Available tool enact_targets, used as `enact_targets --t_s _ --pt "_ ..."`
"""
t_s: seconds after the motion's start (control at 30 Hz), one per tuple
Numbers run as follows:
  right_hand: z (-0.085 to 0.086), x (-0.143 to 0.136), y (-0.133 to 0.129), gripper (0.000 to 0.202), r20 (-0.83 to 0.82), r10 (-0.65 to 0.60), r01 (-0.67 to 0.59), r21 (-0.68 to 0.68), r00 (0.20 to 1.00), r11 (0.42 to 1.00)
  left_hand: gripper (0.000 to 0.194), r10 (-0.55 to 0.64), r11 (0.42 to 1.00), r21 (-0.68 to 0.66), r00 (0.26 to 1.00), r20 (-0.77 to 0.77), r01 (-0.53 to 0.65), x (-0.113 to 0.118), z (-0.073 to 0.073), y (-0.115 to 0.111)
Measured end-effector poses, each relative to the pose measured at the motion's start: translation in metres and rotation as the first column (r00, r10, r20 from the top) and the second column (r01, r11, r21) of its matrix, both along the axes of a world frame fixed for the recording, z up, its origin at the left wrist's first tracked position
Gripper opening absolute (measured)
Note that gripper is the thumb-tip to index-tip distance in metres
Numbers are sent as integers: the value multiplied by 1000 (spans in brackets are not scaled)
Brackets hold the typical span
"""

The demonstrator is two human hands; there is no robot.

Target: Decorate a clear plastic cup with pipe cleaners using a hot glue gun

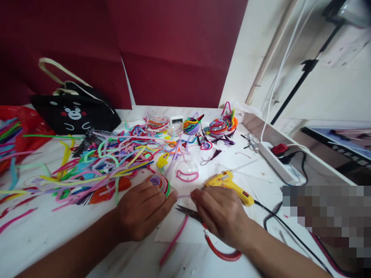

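Observation:
My left hand (143, 210) is closed around a rounded piece (158, 183) covered in coiled pipe cleaners of purple, red, white and green. Between the two hands runs a short light purple pipe cleaner (183, 196). The fingertips of my right hand (222, 212) pinch its right end. Red-handled scissors (223, 253) show beneath my right hand, blades parted and pointing left; whether they lie on the table or rest in the palm I cannot tell. A pink pipe cleaner (175, 241) lies below the blades. Just beyond the hands sits a clear dome (188, 168) with a pink outline.
A yellow glue gun (228, 185) lies right of my right hand, its cord trailing right. A pile of pipe cleaners (116, 162) spreads left. Decorated balls (191, 125) stand at the back, near a black bag (75, 112). A power strip (281, 164) lies along the right edge.

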State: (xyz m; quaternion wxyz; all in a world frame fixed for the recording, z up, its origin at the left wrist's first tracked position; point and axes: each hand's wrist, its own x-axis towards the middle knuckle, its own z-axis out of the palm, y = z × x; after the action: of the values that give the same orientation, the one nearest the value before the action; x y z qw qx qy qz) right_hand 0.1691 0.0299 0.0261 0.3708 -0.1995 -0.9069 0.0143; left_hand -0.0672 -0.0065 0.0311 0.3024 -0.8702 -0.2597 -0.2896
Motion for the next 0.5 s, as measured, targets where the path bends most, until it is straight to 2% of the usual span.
enact_targets --t_s 0.27,0.5 --pt "-5 -2 0 15 23 16 -16 -19 1000 1000 23 -59 998 -38 998 1 59 1 -2 1" --pt "-7 -3 -3 16 42 18 -19 24 999 1000 23 -114 993 -44 993 -19 113 3 -5 2"
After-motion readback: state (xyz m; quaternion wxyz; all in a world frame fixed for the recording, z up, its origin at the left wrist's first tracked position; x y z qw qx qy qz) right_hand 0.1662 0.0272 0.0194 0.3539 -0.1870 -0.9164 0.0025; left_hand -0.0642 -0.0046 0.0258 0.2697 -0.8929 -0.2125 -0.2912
